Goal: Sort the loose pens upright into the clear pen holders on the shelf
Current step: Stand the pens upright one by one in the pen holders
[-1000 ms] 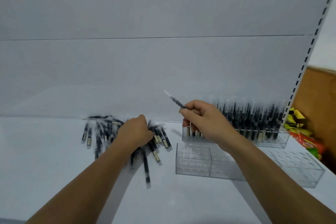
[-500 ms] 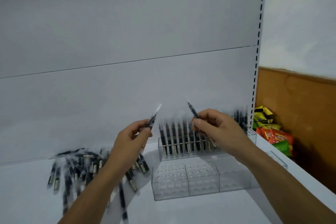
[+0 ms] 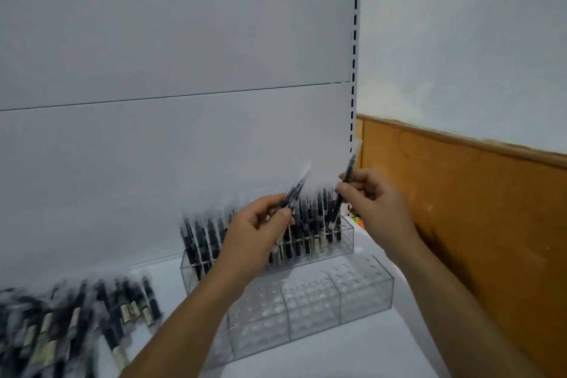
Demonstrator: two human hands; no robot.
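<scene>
Two pens are in hand, both raised above the shelf.

- Left pen: dark barrel, clear cap pointing up and to the right, tilted. The left hand pinches it between thumb and curled fingers at mid-barrel. Its lower end shows below the hand, in front of the rear holder.
- Right pen: dark barrel, clear cap uppermost, nearly upright with a slight lean to the right. The right hand pinches it between thumb and forefinger, and the other fingers are curled in. Its lower barrel hangs over the right end of the rear holder. I cannot tell whether its tip is in a hole.
- The two pens are near each other but apart.

Rear holder: clear acrylic, against the back panel, with rows of upright pens standing in it.

Front holder: clear and lower, just in front of the rear one. Its three sections show grids of round holes.

Loose pens: a heap lying flat on the white shelf to the left, well apart from the holders. They are motion-blurred.

Surroundings: a slotted upright edges the back panel on the right. Beyond it is a wooden panel below a pale wall.
</scene>
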